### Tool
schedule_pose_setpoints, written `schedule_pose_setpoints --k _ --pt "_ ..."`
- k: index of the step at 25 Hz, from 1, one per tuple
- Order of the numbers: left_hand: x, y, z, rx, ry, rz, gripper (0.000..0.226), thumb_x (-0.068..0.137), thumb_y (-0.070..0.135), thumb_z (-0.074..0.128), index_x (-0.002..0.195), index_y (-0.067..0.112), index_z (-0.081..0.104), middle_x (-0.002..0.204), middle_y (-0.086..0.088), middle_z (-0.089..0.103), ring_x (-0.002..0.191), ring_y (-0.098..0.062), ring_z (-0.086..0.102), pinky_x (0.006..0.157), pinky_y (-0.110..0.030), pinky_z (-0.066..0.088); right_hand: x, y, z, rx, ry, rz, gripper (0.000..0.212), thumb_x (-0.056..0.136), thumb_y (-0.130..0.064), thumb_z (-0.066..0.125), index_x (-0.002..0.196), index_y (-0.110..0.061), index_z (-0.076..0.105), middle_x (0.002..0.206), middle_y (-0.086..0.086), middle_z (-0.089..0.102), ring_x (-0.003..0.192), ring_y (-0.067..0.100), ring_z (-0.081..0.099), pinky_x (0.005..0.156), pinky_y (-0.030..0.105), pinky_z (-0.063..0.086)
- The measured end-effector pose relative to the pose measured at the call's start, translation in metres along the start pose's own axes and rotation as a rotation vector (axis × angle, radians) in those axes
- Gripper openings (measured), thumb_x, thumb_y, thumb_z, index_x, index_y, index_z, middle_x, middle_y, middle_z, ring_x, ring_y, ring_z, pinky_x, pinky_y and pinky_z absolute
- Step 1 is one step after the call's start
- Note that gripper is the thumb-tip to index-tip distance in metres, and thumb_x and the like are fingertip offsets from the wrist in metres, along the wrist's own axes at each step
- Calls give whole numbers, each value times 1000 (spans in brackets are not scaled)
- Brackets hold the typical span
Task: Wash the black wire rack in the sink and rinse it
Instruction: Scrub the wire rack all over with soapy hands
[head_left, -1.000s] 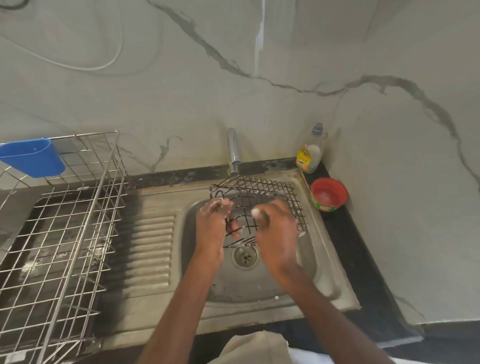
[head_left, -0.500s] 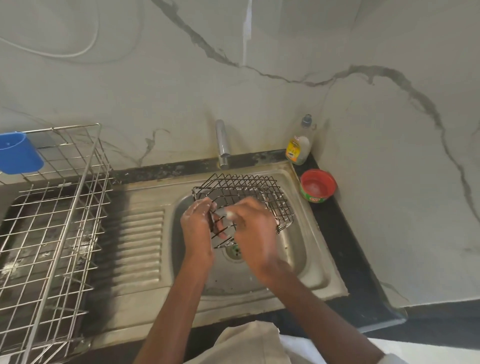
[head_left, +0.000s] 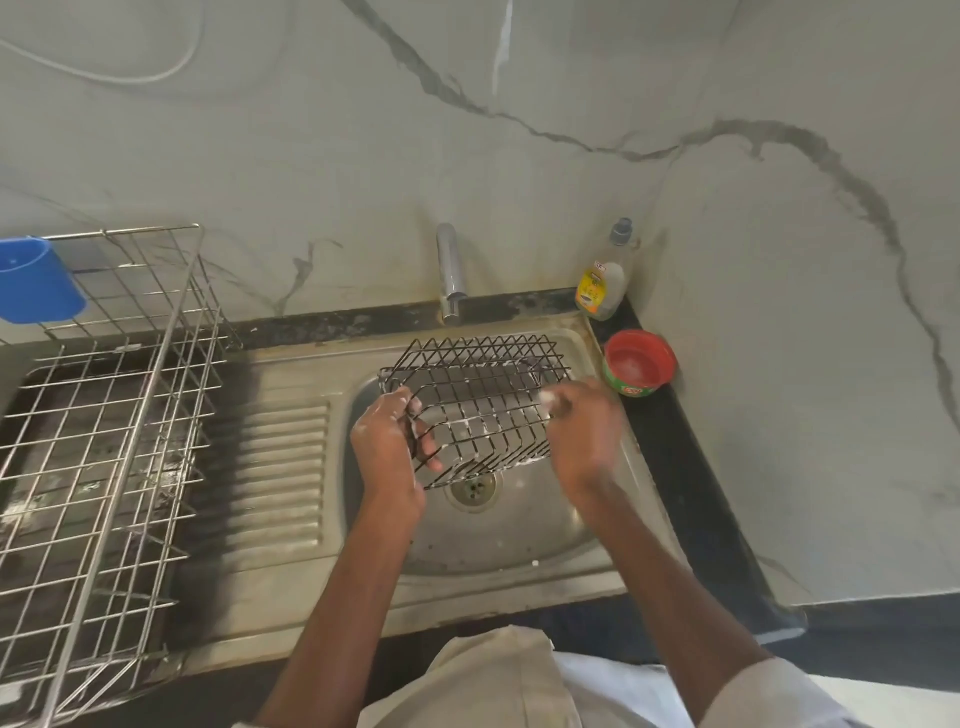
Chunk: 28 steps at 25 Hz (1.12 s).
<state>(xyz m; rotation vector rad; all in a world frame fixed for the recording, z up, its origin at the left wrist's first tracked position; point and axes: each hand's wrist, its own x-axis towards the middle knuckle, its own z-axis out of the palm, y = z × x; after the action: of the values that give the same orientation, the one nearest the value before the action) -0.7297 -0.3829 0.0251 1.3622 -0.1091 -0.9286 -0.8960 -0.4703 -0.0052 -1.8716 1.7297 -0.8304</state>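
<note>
The black wire rack (head_left: 483, 400) hangs tilted over the steel sink (head_left: 519, 577), above the drain (head_left: 472, 488), with white foam on its lower wires. My left hand (head_left: 387, 447) grips the rack's left end, fingers hooked through the wires. My right hand (head_left: 584, 431) is at the rack's right end, blurred, its fingers closed on something small, white and soapy pressed against the wires. No water runs from the tap (head_left: 449, 270).
A dish soap bottle (head_left: 602, 283) and a red tub (head_left: 639, 364) stand in the corner right of the sink. A large steel dish drainer (head_left: 104, 415) with a blue cup (head_left: 36, 283) fills the left counter. The marble wall is close behind.
My right hand has slid from the middle of the rack to its right end. My left hand keeps its hold on the left end. The rack stays over the drain.
</note>
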Motion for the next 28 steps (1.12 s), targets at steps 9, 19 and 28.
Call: schedule_pose_setpoints --k 9,19,28 --pt "3 2 -3 -13 34 -79 30 104 21 57 74 18 63 53 3 50 40 -14 41 38 -21 31 -23 -5 5 98 -7 -356 36 77 19 70 91 -13 82 95 4 74 83 21 70 72 28 56" --pt "1 -11 10 -28 46 -72 25 100 14 59 75 14 64 59 -2 52 45 -15 45 41 -23 35 -70 -60 10 238 -76 -401 31 81 18 69 94 -7 81 94 4 73 80 16 68 66 12 50" --pt "-2 -3 0 -41 48 -79 29 106 15 54 78 17 64 54 3 52 40 -13 44 38 -22 32 12 18 -1 78 30 -55 30 85 9 66 92 -16 82 95 3 77 89 23 72 71 20 43"
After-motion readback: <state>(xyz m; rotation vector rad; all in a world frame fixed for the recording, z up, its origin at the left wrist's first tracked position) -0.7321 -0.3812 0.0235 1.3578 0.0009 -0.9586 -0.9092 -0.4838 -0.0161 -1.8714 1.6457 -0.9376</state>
